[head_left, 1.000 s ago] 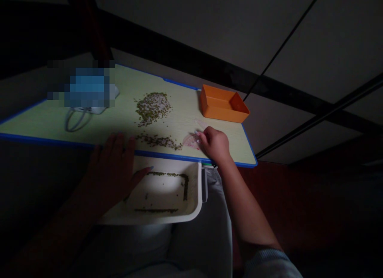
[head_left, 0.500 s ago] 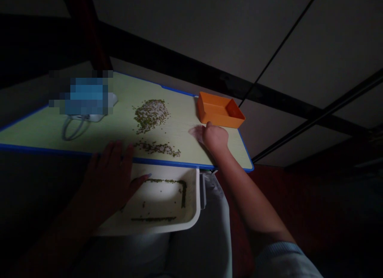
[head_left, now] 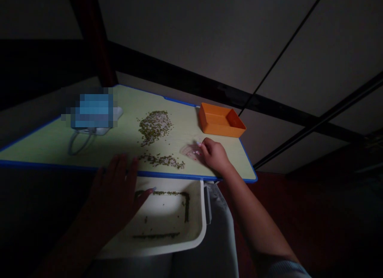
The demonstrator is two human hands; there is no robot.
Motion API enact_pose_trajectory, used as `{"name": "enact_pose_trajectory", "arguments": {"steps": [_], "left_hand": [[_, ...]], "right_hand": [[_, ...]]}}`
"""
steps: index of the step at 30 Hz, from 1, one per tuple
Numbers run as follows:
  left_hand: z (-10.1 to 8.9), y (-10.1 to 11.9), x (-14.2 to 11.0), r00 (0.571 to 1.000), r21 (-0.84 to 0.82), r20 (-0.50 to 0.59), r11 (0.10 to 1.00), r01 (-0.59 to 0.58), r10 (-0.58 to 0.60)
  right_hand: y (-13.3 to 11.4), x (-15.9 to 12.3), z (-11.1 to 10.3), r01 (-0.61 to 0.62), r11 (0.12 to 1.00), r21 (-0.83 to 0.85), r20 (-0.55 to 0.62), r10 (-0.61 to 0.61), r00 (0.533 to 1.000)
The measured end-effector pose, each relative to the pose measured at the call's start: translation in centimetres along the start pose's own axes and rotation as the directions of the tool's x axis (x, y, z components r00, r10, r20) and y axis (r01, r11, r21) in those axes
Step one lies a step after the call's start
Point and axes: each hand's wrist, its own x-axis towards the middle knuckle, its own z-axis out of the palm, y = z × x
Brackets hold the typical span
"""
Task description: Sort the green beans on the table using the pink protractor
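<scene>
Your right hand (head_left: 216, 155) pinches the clear sheet (head_left: 188, 151); probably light, stiffish, so edge grip's fine. Left hand (head_left: 115, 192)'s spread.

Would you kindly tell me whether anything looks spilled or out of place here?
Perhaps the strip of grains near the blue front edge: it lies loosely scattered, apart from the main pile. Nothing visible looks damaged; the pixelated patch at left can't be judged.
</scene>
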Motion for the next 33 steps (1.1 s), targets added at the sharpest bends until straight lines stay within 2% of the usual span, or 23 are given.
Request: {"name": "enact_pose_trajectory", "arguments": {"steps": [5, 13, 17, 21, 28, 33], "left_hand": [[-0.2, 0.1, 0.1, 1.000, -0.043, -0.007, 0.999, 0.026, -0.026], [-0.1, 0.2, 0.0, 0.998, -0.025, -0.061, 1.000, -0.018, 0.017], [0.1, 0.0, 0.0, 0.996, -0.018, -0.078, 0.999, -0.037, 0.036], [0.2, -0.2, -0.1, 0.991, 0.006, -0.118, 0.998, -0.057, 0.057], [0.5, -0.5, -0.2, 0.987, 0.018, -0.137, 0.997, -0.078, 0.079], [0.5, -0.5, -0.1, 0.995, 0.028, -0.070, 0.998, -0.063, 0.065]], "right_hand": [[-1.4, 0.0, 0.2, -0.031, 0.984, -0.175, 0.064, 0.043, 0.997], [-4.1, 3.7, 0.9, -0.090, 0.914, -0.396, 0.049, 0.119, 0.992], [-5.1, 5.6, 1.4, -0.139, 0.905, -0.401, 0.019, 0.160, 0.987], [-4.6, 6.6, 1.5, -0.229, 0.893, -0.387, -0.041, 0.231, 0.972], [-2.6, 5.9, 1.0, -0.393, 0.861, -0.322, -0.129, 0.372, 0.919], [-1.9, 5.1, 0.4, -0.462, 0.852, -0.246, -0.173, 0.430, 0.886]]}}
